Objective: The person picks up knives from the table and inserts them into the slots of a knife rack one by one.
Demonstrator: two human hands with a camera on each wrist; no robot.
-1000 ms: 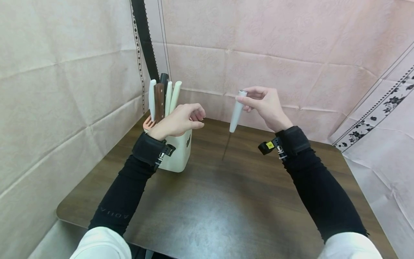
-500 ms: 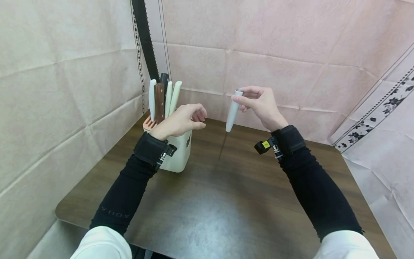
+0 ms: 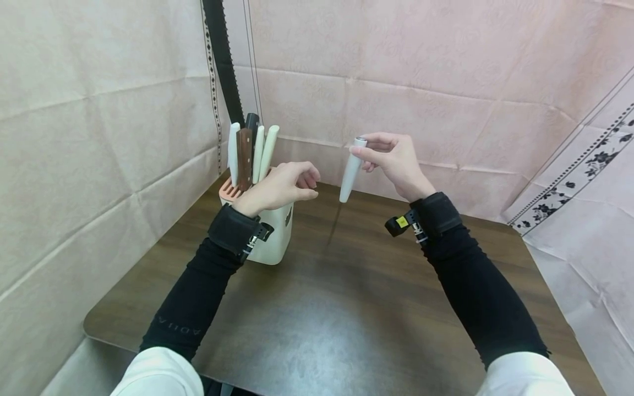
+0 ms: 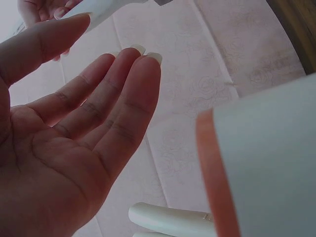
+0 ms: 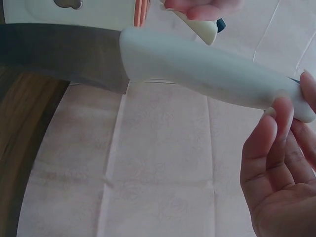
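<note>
My right hand (image 3: 396,162) pinches the butt end of a pale-handled knife (image 3: 350,175) between thumb and fingers. The knife hangs at a slant, its blade pointing down over the table; seen nearly edge-on in the head view, the broad steel blade (image 5: 64,54) shows clearly in the right wrist view. Loosely bent and holding nothing, my left hand (image 3: 282,187) is in front of the cream knife block (image 3: 271,245), hiding part of its top. Several handles stand in the block: a brown one (image 3: 244,159), a black one (image 3: 252,124), and pale ones.
The block stands at the back left of the dark wooden table (image 3: 307,308), with slots in its orange top (image 3: 229,190). Cloth-covered walls (image 3: 421,71) rise behind the table and on the left. Both wrists wear black straps with small cameras.
My right hand has moved a little left with the knife, bringing it nearer the block. My left hand has shifted slightly to the right.
</note>
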